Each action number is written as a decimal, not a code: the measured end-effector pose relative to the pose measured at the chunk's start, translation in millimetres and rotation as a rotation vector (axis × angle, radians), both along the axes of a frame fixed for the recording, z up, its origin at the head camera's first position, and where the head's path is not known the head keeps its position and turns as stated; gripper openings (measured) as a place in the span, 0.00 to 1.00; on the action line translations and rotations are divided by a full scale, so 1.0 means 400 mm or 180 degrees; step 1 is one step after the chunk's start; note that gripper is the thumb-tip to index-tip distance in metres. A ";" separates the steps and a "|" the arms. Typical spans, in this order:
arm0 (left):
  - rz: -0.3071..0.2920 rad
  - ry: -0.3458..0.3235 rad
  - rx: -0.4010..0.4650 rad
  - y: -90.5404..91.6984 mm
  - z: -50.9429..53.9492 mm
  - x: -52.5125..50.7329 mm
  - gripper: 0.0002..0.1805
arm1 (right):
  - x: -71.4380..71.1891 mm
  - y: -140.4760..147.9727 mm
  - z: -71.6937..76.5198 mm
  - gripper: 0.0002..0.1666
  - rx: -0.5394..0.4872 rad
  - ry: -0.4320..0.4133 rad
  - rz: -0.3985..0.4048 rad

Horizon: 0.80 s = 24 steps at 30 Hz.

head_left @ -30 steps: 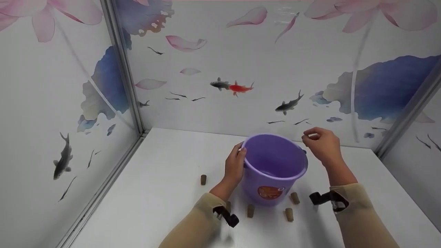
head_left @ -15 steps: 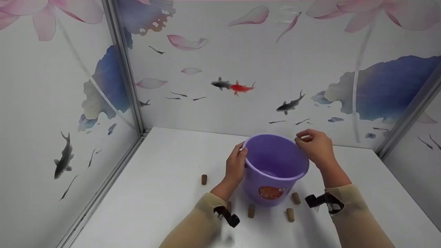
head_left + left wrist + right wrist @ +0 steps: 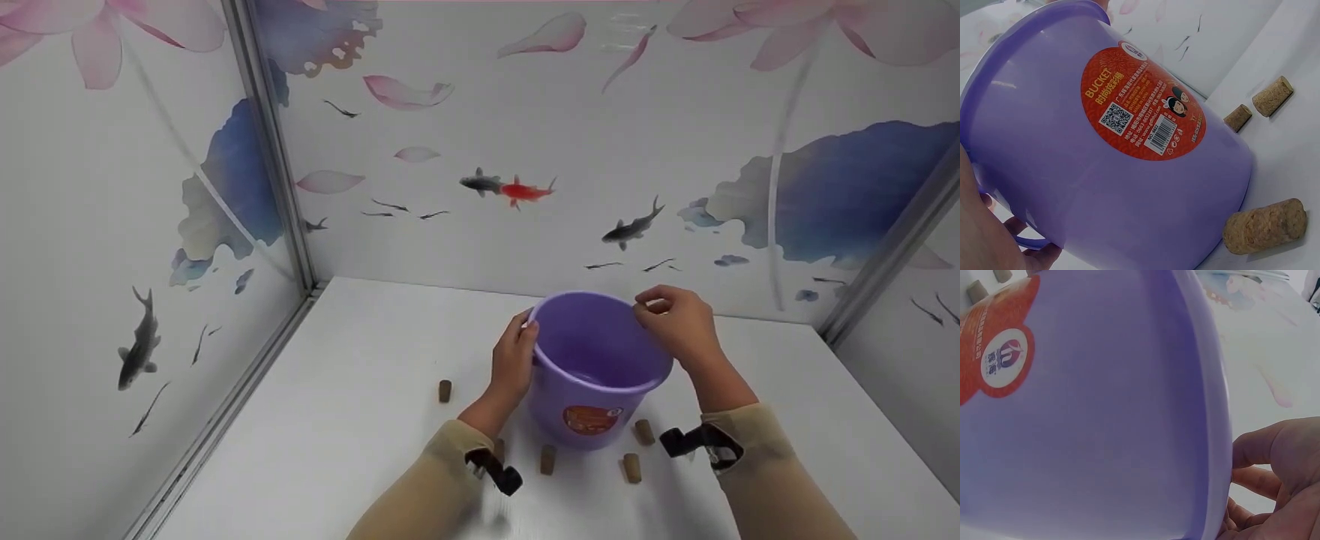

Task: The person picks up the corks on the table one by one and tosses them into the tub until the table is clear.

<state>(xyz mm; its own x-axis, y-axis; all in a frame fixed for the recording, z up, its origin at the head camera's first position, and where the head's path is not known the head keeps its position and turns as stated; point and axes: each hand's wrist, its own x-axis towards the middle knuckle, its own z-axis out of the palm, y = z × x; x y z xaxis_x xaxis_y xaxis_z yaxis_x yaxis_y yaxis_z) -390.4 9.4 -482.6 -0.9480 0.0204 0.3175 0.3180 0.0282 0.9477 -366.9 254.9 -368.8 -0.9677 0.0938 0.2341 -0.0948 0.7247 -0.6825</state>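
A purple plastic bucket [image 3: 577, 409] stands upright on the white table, its open top facing up and no contents visible inside. My left hand [image 3: 514, 360] holds its left side at the rim; in the left wrist view, fingers curl around a purple loop [image 3: 1033, 243] below the rim. My right hand [image 3: 681, 322] is at the back right of the rim [image 3: 1216, 399], with thumb and fingertips bent against it. Part of those fingers is hidden behind the rim in the right wrist view. A red label [image 3: 1140, 101] reading BUCKET is on the bucket's front.
Several cork stoppers lie about the bucket's base: one cork [image 3: 445, 391] to the left, another cork [image 3: 547, 460] in front, and a cork [image 3: 631, 468] at front right. Printed panels [image 3: 420, 247] with fish and petals enclose the white table [image 3: 360, 360].
My right hand has moved left from beside the bucket to its rim, and the fingers now meet the rim. The left hand and the bucket have stayed in place.
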 end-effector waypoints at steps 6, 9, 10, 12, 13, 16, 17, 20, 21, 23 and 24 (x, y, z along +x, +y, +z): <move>0.0008 -0.0023 -0.0028 0.000 -0.003 -0.002 0.26 | -0.005 -0.004 -0.007 0.20 0.0037 0.0086 0.0088; 0.0009 -0.0021 -0.0038 0.000 -0.003 -0.004 0.26 | -0.006 -0.008 -0.009 0.20 0.0028 0.0063 0.0117; 0.0004 -0.0028 -0.0035 0.000 -0.003 -0.004 0.26 | -0.006 -0.010 -0.008 0.20 0.0026 0.0058 0.0126; 0.0000 -0.0032 -0.0018 -0.001 -0.003 -0.004 0.26 | -0.006 -0.014 -0.007 0.19 0.0023 0.0070 0.0145; 0.0002 -0.0039 -0.0009 -0.001 -0.002 -0.003 0.25 | -0.005 -0.017 -0.006 0.19 0.0023 0.0077 0.0152; 0.0001 -0.0059 0.0006 -0.001 0.000 0.000 0.25 | -0.002 -0.025 -0.004 0.19 0.0017 0.0112 0.0182; 0.0000 -0.0059 0.0003 -0.001 0.000 0.001 0.25 | -0.001 -0.027 -0.003 0.19 0.0018 0.0121 0.0189; -0.0003 -0.0054 0.0002 0.000 -0.001 0.001 0.25 | 0.002 -0.033 -0.002 0.19 0.0023 0.0129 0.0228; -0.0008 -0.0039 -0.0005 0.001 -0.002 0.000 0.25 | 0.003 -0.034 -0.002 0.19 0.0019 0.0124 0.0234; -0.0012 -0.0018 -0.0019 0.002 -0.003 -0.001 0.25 | 0.004 -0.036 -0.001 0.19 -0.0002 0.0112 0.0255; -0.0014 -0.0014 -0.0029 0.002 -0.002 -0.001 0.25 | 0.004 -0.037 0.000 0.19 -0.0016 0.0099 0.0266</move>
<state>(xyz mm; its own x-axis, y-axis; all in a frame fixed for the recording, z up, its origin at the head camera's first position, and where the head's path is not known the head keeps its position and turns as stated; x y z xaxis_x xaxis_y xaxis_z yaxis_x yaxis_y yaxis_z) -390.9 10.2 -483.5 -0.9494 0.0274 0.3130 0.3139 0.0354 0.9488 -365.2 240.0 -368.8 -0.9645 0.0142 0.2638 -0.1760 0.7099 -0.6819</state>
